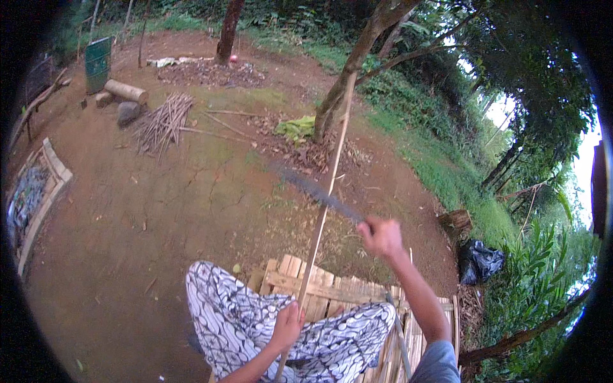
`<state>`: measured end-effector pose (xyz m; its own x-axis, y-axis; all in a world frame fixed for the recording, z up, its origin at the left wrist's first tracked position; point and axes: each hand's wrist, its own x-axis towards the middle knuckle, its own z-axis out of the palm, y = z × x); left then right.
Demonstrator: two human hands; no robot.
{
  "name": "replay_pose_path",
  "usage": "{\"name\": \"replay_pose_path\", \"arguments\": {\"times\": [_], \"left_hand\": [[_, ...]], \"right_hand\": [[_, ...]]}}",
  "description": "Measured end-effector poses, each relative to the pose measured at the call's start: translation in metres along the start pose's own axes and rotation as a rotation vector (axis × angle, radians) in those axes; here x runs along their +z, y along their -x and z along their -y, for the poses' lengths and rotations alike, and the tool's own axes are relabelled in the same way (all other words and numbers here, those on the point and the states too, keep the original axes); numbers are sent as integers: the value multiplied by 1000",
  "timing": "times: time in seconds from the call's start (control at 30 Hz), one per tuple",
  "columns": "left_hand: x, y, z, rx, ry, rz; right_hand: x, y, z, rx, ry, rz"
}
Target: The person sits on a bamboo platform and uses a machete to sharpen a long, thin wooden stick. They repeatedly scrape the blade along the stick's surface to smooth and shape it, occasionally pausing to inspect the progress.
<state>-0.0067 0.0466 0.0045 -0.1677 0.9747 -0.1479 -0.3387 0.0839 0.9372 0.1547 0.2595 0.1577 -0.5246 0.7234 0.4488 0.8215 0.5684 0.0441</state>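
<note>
My left hand [288, 327] is closed around the lower part of a long, thin bamboo strip [314, 246]. The strip slants up and away from my lap, its far end appearing in front of a tree trunk. In my closed right hand [382, 236] is a machete, gripped by its handle. Its dark blade [299, 180] is smeared by motion and points up and left, crossing the strip around mid-length. Whether the blade touches the strip, I cannot tell. My legs, under black-and-white patterned cloth [233, 319], are folded on a bamboo slat bench [290, 266].
A pile of thin sticks [163, 124] lies on the bare soil, near a cut log [126, 91] and a stone [128, 113]. A black plastic bag [479, 262] and a stump [454, 221] stand at right. Farther left are a green drum [98, 66] and a wood-framed pit [48, 198].
</note>
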Motion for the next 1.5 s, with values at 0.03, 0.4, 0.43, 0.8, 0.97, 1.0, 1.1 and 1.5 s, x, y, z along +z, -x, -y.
{"name": "replay_pose_path", "arguments": {"times": [0.03, 0.4, 0.43, 0.8, 0.97, 1.0, 1.1, 1.5], "left_hand": [[-7, 1, 0, -8, 21, 4], [-18, 8, 1, 28, -66, -5], [-16, 9, -6, 48, -66, -7], [-8, 13, 0, -82, 153, 36], [-13, 14, 4, -12, 103, 46], [-15, 16, 5, 34, 128, 66], [-6, 14, 3, -1, 41, 79], [-4, 7, -7, -194, 326, 184]], "right_hand": [[3, 8, 18, -92, 9, 70], [13, -20, -14, -122, 46, 85], [1, -29, -29, 55, 13, -58], [-3, 45, 78, -643, -95, 157], [-14, -2, 46, -529, 69, 42], [-25, -26, 25, -342, 76, -16], [-45, -52, -6, -4, 48, -87], [-19, 27, 78, -847, 60, 94]]}}
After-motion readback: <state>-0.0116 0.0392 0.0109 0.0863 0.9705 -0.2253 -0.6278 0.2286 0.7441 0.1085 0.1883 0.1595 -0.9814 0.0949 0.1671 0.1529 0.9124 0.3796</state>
